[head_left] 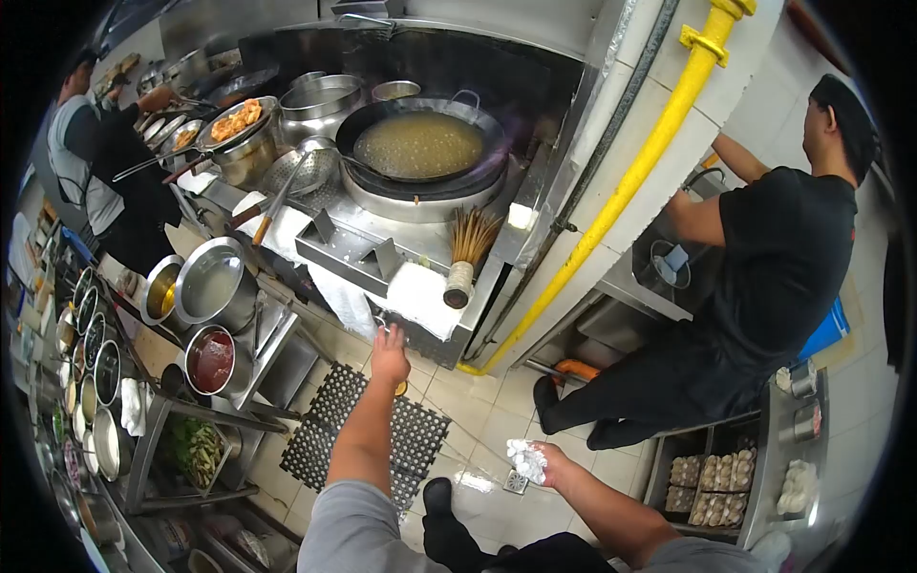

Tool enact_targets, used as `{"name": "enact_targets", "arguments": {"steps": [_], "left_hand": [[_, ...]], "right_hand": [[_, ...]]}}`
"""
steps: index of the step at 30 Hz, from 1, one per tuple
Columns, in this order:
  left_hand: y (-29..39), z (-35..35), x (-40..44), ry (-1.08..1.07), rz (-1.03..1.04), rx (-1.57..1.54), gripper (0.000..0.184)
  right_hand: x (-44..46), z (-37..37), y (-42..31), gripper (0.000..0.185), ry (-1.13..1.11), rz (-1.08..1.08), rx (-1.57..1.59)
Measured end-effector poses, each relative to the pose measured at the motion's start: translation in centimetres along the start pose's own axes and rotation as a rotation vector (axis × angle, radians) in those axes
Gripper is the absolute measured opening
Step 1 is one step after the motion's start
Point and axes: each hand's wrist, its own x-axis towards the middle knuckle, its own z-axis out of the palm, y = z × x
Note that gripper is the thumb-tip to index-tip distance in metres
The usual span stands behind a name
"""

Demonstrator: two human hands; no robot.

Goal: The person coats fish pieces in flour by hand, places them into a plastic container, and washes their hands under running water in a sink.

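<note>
My left hand (390, 356) reaches to the front edge of the stove (441, 350), just below a white cloth (420, 298). Its fingers are stretched out and look slightly apart. Whether the fingertips touch a small metal part on the stove front, I cannot tell. Low over the floor on the right, my right hand (554, 466) is closed around a crumpled white lump (526, 460), whose material is unclear. Above my left hand stands a large wok (495, 143) of bubbling yellowish oil. A bamboo wok brush (468, 250) rests at the stove's corner.
A metal skimmer (304, 172) lies left of the wok. Pots with red sauce (214, 360) and pale liquid (212, 284) stand on a side table. A black rubber mat (330, 430) covers some floor. One person (778, 267) works at a sink on the right; another (86, 162) is far left.
</note>
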Motion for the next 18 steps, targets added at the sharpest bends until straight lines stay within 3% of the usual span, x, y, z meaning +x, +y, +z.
{"name": "enact_targets", "arguments": {"steps": [5,7,8,9,11,13,14,15,16,17,18], "left_hand": [[3.2,-1.9,-2.8,-0.128,-0.066,0.115,0.053],[5.0,-3.6,-6.3,-0.131,-0.075,-0.029,0.049],[5.7,-4.1,-10.1,0.046,-0.089,-0.124,0.047],[6.2,-4.0,-14.8,0.228,-0.103,-0.21,0.046],[7.4,-3.8,-26.3,0.332,-0.229,-0.385,0.046],[8.9,-2.0,-39.0,0.278,-0.378,-0.437,0.049],[10.4,-2.3,-45.2,0.305,-0.462,-0.448,0.049],[12.5,-3.8,-51.7,0.197,-0.5,-0.571,0.051],[14.9,-5.2,-58.3,0.102,-0.544,-0.703,0.054],[16.9,-6.5,-64.1,0.147,-0.66,-0.723,0.054],[18.6,-8.0,-68.8,0.069,-0.603,-0.79,0.057]], "right_hand": [[-2.6,2.0,1.0,0.026,-0.011,-0.015,0.047],[-5.1,3.8,1.4,0.028,-0.276,0.019,0.115],[-7.4,5.4,2.1,0.029,-0.136,-0.053,0.034],[-9.5,6.9,2.4,0.029,-0.163,-0.035,0.005],[-13.4,8.0,4.5,0.021,-0.423,-0.024,-0.08],[-13.9,8.2,6.9,0.01,-0.922,0.239,0.012],[-17.8,10.6,9.0,0.008,-0.736,0.137,-0.14],[-21.4,13.2,11.2,0.008,-0.563,0.035,-0.304],[-22.6,14.0,13.4,0.011,-0.69,0.146,-0.246],[-23.6,14.8,16.0,0.018,-0.805,0.276,-0.178],[-24.4,16.1,18.2,0.02,-0.994,0.494,-0.201]]}}
